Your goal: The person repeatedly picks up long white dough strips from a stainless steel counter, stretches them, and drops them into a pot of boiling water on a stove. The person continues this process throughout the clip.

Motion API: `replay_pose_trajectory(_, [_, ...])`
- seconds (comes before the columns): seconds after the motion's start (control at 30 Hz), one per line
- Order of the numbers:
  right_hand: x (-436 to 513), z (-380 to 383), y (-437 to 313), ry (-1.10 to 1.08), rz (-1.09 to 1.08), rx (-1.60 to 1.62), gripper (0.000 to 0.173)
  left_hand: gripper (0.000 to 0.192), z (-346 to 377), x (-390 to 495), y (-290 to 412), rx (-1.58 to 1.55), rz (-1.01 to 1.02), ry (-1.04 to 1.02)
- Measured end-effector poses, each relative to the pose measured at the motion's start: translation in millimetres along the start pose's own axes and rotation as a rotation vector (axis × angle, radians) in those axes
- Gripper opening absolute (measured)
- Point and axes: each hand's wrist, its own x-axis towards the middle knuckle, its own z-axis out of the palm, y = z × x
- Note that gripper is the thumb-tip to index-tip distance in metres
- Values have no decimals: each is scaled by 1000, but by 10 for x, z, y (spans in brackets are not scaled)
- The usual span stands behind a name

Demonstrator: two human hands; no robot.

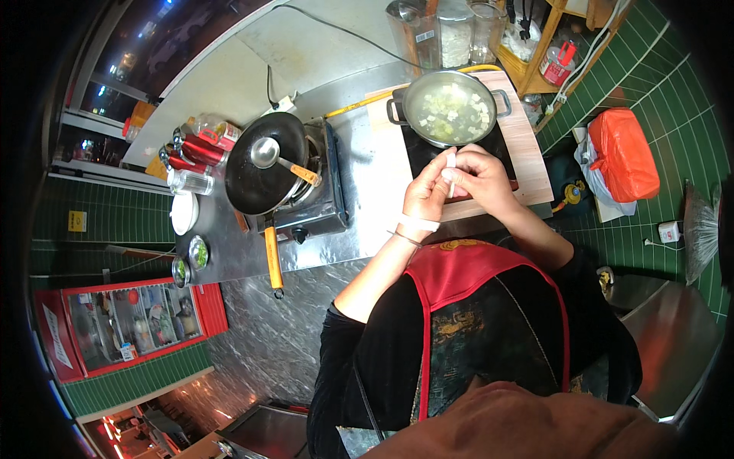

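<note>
Both hands meet just in front of a metal pot (pixel 450 109) of cloudy liquid with pale cubes in it. My left hand (pixel 427 182), with a white band at its wrist, pinches a thin white item (pixel 451 172) whose kind I cannot tell. The fingers of my right hand (pixel 480 175) are closed on the same white item. The pot stands at the back of a black cooktop (pixel 500 150) set on a pale wooden board (pixel 533 178). Left of it, a ladle (pixel 265 153) lies in a black wok (pixel 243 183) on a gas stove (pixel 327 209).
The wok's yellow handle (pixel 273 258) juts over the front edge of the steel counter (pixel 367 218). Small bowls of chopped greens (pixel 198 252) and a white bowl (pixel 184 213) stand at the left. Clear containers (pixel 456 43) and a wooden shelf (pixel 539 74) are behind the pot.
</note>
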Motion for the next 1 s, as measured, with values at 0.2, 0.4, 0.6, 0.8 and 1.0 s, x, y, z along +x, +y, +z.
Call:
replay_pose_trajectory(0.2, [266, -164, -8, 299, -268, -719, 41, 13, -89, -21, 14, 153, -138, 0])
replay_pose_trajectory(0.4, [60, 26, 2, -89, 134, 409, 13, 27, -15, -6, 22, 71, -48, -8])
replay_pose_trajectory(0.6, [284, -152, 24, 285, -434, -901, 36, 11, -77, -19, 18, 137, -138, -23])
replay_pose_trajectory(0.8, [101, -52, 39, -97, 159, 459, 18, 33, -39, 57, -97, 75, -39, 17])
replay_pose_trajectory(1.0, [256, -154, 97, 242, -486, -809, 36, 16, -120, 26, -48, 216, -206, -29])
